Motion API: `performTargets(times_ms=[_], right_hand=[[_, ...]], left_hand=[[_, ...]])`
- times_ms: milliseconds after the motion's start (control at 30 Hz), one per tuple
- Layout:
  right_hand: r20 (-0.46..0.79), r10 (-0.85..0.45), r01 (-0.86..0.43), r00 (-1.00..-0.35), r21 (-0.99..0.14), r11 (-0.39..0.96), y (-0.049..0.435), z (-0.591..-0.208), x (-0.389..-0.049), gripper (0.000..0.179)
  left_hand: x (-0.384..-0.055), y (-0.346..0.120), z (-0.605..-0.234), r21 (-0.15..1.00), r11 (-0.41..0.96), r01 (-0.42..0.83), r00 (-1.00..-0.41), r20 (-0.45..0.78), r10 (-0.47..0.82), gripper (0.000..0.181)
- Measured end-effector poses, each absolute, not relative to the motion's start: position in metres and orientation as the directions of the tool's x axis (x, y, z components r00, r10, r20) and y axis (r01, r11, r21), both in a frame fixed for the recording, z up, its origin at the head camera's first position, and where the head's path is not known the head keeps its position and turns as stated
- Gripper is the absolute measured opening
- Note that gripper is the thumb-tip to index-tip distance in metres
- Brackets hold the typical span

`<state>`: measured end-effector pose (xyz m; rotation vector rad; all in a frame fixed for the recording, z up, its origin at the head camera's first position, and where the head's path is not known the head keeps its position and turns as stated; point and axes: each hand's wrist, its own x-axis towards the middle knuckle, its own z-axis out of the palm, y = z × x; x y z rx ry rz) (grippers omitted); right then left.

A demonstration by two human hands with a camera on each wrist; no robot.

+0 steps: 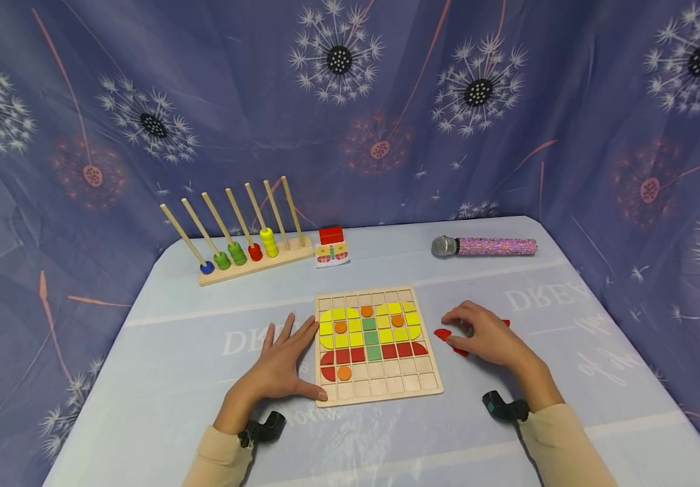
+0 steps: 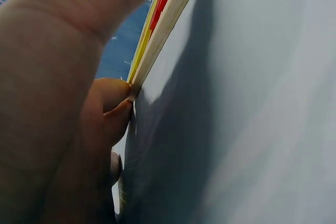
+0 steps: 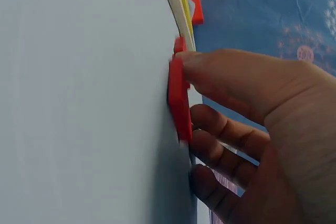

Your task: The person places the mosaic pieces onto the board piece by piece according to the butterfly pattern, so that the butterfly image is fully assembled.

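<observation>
A square wooden grid board (image 1: pixel 395 391) carries yellow, red, green and orange tiles in a pattern. My left hand (image 1: pixel 279 365) is spread at its left side, thumb on the near left corner and fingertips at the left edge. In the left wrist view the fingers meet the rim of the board (image 2: pixel 163 32). Right of the board, my right hand (image 1: pixel 486 331) bends loosely over several loose red tiles (image 1: pixel 443 334). Its thumb touches a red tile (image 3: pixel 179 95) in the right wrist view, with a gap between thumb and index finger. The palm hides some tiles.
Behind the board stand a peg rack (image 1: pixel 258 267) with coloured beads and a red box (image 1: pixel 331 235) with a pattern card (image 1: pixel 332 254) leaning on it. A glittery microphone (image 1: pixel 496 247) lies at the back right. Patterned curtain (image 1: pixel 386 176) hangs behind the table.
</observation>
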<state>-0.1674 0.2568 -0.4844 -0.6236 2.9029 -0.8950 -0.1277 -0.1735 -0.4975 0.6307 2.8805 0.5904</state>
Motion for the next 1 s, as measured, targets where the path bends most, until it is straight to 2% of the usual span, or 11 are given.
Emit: performTargets(times_ms=[533,867,1000], right_hand=[[-0.064,-0.481,-0.339,-0.875,-0.628,0.701,0.241,-0.478,-0.163,0.032],[-0.082,-0.450,-0.309,-0.889,-0.616,0.724,0.243,-0.477,-0.163,0.026],[-0.059,-0.475,-0.349,-0.878,-0.602,0.718,0.242,-0.478,-0.162,0.025]], left_hand=[[-0.129,-0.174,-0.498,0.415,0.832,0.369,-0.903,-0.052,0.427,0.131],[-0.128,-0.174,-0.497,0.420,0.826,0.376,-0.902,-0.038,0.431,0.130],[-0.128,-0.174,-0.496,0.413,0.827,0.381,-0.901,-0.037,0.433,0.130]])
